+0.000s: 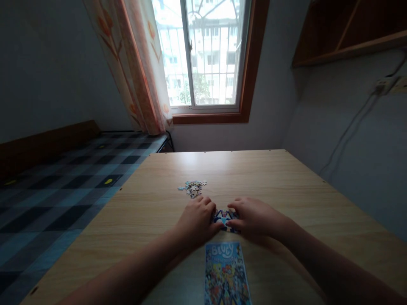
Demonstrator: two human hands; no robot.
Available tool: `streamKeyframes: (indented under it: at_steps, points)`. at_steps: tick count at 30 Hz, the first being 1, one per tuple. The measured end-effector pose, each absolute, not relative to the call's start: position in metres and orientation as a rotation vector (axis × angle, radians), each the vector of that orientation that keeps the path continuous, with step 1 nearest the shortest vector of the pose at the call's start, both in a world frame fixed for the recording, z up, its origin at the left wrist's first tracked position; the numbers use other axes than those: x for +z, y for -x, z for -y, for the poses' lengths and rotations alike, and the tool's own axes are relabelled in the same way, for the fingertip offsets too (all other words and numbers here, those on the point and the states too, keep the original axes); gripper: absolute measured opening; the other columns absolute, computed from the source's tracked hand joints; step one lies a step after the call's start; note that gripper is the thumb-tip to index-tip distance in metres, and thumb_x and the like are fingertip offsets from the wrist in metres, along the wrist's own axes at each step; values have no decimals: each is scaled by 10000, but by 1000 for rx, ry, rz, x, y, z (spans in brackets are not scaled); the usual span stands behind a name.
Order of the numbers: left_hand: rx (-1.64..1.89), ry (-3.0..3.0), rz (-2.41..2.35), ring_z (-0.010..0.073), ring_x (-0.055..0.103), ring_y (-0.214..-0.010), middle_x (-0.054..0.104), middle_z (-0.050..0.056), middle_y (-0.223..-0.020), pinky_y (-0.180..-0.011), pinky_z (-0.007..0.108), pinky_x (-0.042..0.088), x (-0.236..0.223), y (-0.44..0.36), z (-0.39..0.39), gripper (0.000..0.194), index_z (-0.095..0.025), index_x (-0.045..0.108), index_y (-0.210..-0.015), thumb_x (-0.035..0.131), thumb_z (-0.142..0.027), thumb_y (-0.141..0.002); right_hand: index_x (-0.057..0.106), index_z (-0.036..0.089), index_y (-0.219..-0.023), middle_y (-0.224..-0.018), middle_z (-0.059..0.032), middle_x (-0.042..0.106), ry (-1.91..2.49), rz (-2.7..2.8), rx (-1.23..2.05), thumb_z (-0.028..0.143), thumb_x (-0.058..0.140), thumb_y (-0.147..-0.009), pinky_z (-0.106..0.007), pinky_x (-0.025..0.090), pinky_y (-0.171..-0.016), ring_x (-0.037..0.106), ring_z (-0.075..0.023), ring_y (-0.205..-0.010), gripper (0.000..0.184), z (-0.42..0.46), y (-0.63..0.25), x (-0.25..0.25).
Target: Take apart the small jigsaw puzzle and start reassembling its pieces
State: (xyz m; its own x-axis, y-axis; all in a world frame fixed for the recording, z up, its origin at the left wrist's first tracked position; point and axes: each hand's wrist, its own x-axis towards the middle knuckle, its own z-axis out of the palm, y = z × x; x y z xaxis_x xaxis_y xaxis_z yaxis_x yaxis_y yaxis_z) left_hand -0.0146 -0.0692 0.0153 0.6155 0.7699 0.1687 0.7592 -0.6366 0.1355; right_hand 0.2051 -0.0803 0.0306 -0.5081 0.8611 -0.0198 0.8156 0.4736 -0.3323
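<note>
Jigsaw patch (pixel 224 220) between left hand (pixel 199 216) and right hand (pixel 252 215), loose pieces (pixel 193 188) beyond

Nearest: picture sheet (pixel 226 273), titled "Bluey", flat on the wood-grained table (pixel 152 201), near end cut off by the view. Crowded with figures too small to make out.

Just beyond it, apart from its far edge, lay the patch: dark blue, white and turquoise, pieces apparently joined. Left hand covered the left side, fingers bent, thumb toward the near edge. Right hand came in from the right, fingers curled at the far right corner, thumb at the near right part. Both seemed to touch the patch; whether either pinched a single piece or only pressed, I could not tell, since fingers hid the edges.

Risk, as judged: uneven pushing from the two sides could have buckled the seams and popped pieces up. A fingertip catching a tab could have dragged its neighbour loose; forcing a misfit might have bent tabs.

Farther, slightly left: the loose pieces, an overlapping heap with strays at its rim. Left knuckles were near, so a careless forward sweep could have scattered them.

Farthest: bright window (pixel 216 63), glare on the far tabletop, hands in dimmer light. Similar shades might have been confused.
</note>
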Motion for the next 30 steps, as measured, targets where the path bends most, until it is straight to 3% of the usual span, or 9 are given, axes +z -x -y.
streamKeyframes:
  at_steps: [7, 17, 30]
  points:
    - [343, -2750, -1364, 272, 539, -983, 621, 80, -984, -863, 414, 452, 10, 12, 65, 358, -193, 619, -904, 706, -513, -769, 697, 186, -974, -945, -104, 676, 1507, 2548, 412, 334, 735, -768, -325, 413, -743, 600, -263, -897, 257, 87, -194, 26]
    - [363, -2708, -1386, 279, 529, -1016, 609, 86, -1012, -886, 417, 435, 7, 12, 64, 336, -188, 619, -921, 696, -484, -782, 695, 201, -992, -954, -97, 652, 1485, 2451, 440, 417, 707, -822, -323, 385, -761, 573, -252, -922, 275, 79, -195, 10]
    - [355, -2716, -1436, 271, 536, -1015, 624, 96, -1011, -888, 412, 439, 6, 13, 60, 266, -178, 620, -906, 595, -440, -871, 688, 208, -1131, -1042, -102, 653, 1470, 2400, 536, 354, 723, -802, -335, 402, -872, 570, -258, -1007, 362, 73, -195, 5]
